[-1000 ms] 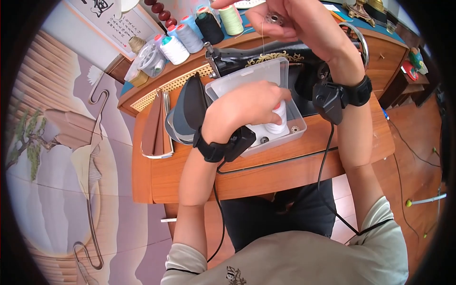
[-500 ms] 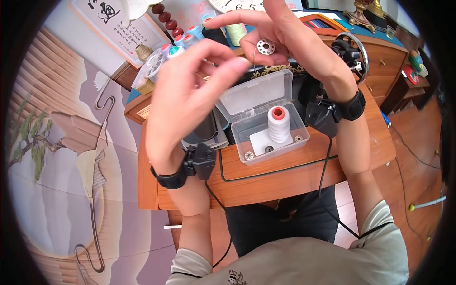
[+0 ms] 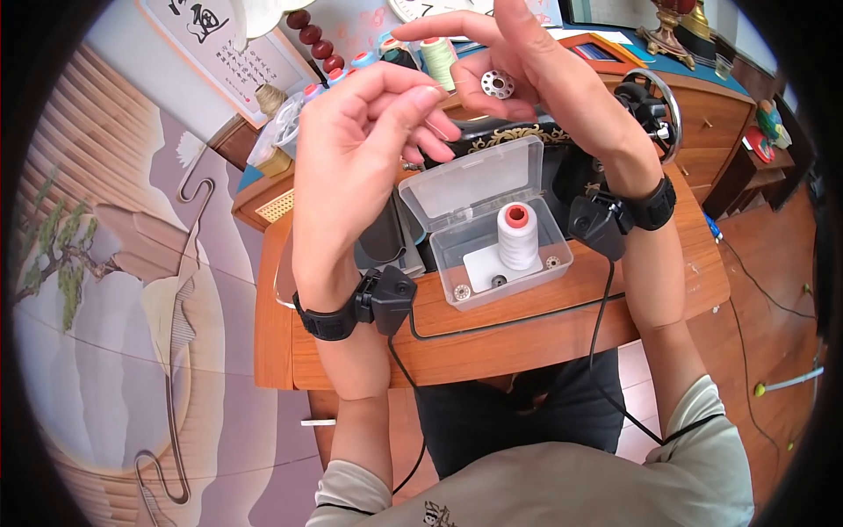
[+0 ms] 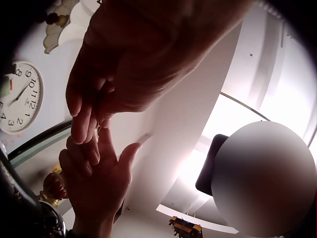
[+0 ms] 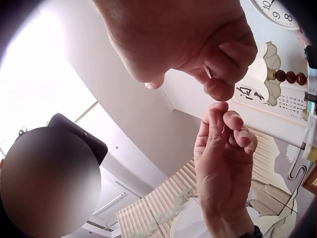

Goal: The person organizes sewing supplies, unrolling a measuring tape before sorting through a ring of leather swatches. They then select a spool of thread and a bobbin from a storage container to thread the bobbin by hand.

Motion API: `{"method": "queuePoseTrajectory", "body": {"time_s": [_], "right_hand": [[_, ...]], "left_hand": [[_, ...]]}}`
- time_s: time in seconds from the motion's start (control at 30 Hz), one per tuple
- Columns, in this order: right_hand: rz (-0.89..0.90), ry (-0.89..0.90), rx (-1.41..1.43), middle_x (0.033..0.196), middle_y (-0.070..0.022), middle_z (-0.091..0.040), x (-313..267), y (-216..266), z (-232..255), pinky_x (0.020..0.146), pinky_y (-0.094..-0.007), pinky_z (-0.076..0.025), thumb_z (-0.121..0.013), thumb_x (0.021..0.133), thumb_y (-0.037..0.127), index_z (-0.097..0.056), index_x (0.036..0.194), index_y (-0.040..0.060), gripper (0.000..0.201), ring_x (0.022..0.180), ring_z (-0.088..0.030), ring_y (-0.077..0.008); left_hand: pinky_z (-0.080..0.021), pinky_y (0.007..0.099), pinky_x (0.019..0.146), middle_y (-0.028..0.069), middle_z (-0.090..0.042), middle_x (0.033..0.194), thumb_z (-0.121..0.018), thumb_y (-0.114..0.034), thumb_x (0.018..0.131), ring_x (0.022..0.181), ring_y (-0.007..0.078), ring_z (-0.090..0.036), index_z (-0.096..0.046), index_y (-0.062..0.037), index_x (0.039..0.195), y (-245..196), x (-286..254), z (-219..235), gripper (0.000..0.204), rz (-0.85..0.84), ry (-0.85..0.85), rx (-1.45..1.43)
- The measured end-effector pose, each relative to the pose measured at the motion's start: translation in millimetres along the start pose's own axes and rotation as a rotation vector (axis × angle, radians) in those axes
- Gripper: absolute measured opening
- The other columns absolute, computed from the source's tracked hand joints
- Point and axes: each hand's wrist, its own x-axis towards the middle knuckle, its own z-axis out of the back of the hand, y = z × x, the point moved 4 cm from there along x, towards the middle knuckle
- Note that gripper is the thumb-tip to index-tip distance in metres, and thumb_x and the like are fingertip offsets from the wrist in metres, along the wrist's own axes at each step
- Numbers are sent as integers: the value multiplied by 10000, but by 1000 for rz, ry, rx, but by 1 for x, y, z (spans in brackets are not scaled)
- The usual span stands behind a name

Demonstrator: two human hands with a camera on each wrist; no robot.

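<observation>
My right hand (image 3: pixel 562 83) is raised above the sewing machine, its curled lower fingers holding a metal bobbin (image 3: pixel 497 84) with holes round its face. The index finger and thumb of that hand stretch away from it. A fine thread (image 3: pixel 460 83) runs from beside the bobbin toward my left hand (image 3: pixel 347 154), whose thumb and index fingertip pinch together on it. In the left wrist view the fingertips of both hands come close together. Below them, an open clear plastic box (image 3: pixel 518 299) contains a white thread cone (image 3: pixel 518 246), two pale bobbins (image 3: pixel 463 292) and a dark bobbin (image 3: pixel 499 281).
Behind the box stands a black sewing machine (image 3: pixel 500 136) with gold decoration and a handwheel (image 3: pixel 674 114). Several thread spools (image 3: pixel 437 63) line the raised back shelf. Dark folded pieces (image 3: pixel 382 228) lie left of the box on the wooden table (image 3: pixel 351 351). Cables hang from both wrist cameras.
My left hand has left the white cone in the box and risen beside the right hand, its thumb and index finger closing on the thread. The right hand has turned, showing the bobbin's face.
</observation>
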Motion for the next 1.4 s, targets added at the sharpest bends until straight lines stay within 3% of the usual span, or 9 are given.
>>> {"method": "queuePoseTrajectory", "body": {"time_s": [0.17, 0.3, 0.4, 0.47, 0.6, 0.7, 0.97, 1.17, 1.4], "right_hand": [[82, 38, -10, 711, 30, -487, -5, 20, -8, 495, -190, -291, -364, 1017, 289, -339, 1401, -19, 493, 575, -379, -47], [51, 120, 170, 791, -9, -509, -2, 11, 0, 515, -193, -324, -399, 965, 115, -316, 1416, -15, 476, 589, -404, -61], [68, 14, 202, 982, -81, -542, 0, 10, 0, 586, -200, -438, -389, 922, 5, -290, 1430, -8, 517, 672, -520, -94], [25, -91, 217, 1214, -149, -485, -5, 18, -3, 737, -231, -532, -374, 910, -45, -272, 1435, -5, 537, 863, -621, -164], [123, 72, 288, 1320, -184, -424, 1, 9, 6, 874, -277, -535, -386, 919, -46, -269, 1432, -3, 528, 1014, -621, -229], [41, -59, 245, 1336, -201, -410, -1, 10, 8, 898, -282, -529, -404, 941, -11, -266, 1428, -11, 506, 1057, -609, -253], [209, -174, 233, 1365, -213, -400, 4, 9, 9, 955, -320, -495, -463, 959, 43, -282, 1411, -27, 493, 1169, -546, -276], [324, -219, 161, 1269, -183, -515, 7, 9, -1, 907, -284, -502, -510, 943, 31, -381, 1334, -40, 418, 1145, -560, -223], [209, -221, 138, 1134, -148, -608, 7, 2, -4, 833, -257, -527, -576, 910, 20, -550, 1129, -61, 235, 965, -628, -156]], "left_hand": [[-446, 205, 544, 78, -671, 735, -558, -116, 935, 618, 95, -628, -610, 10, 942, -2, -1, 1, 137, -29, 2, -18], [-442, 203, 546, 71, -669, 728, -554, -111, 935, 610, 83, -612, -606, 12, 946, -1, 0, 1, 134, -27, 17, 17], [-438, 201, 540, 65, -665, 717, -548, -101, 933, 602, 78, -605, -607, 12, 942, 2, 1, 1, 128, -31, 18, 45], [-436, 201, 534, 62, -662, 710, -544, -96, 932, 597, 76, -602, -608, 12, 938, 3, 2, 2, 125, -37, 12, 52], [-460, 208, 552, 80, -653, 725, -537, -77, 936, 604, 89, -595, -602, 31, 964, 0, 0, 7, 129, 4, 4, 122], [-486, 212, 585, 97, -648, 751, -538, -65, 940, 621, 103, -594, -594, 44, 998, 0, 0, 8, 137, 29, 31, 159], [-466, 199, 549, 63, -642, 714, -557, -82, 934, 574, 81, -570, -608, 25, 968, 7, 2, -3, 123, 3, 59, 182], [-456, 203, 515, 50, -639, 699, -562, -65, 924, 573, 72, -569, -617, 22, 946, 2, 1, -21, 104, -92, 91, 346], [-462, 197, 525, 55, -647, 712, -561, -42, 919, 586, 72, -573, -626, 29, 960, -4, -3, -16, 104, -142, 78, 288]]}}
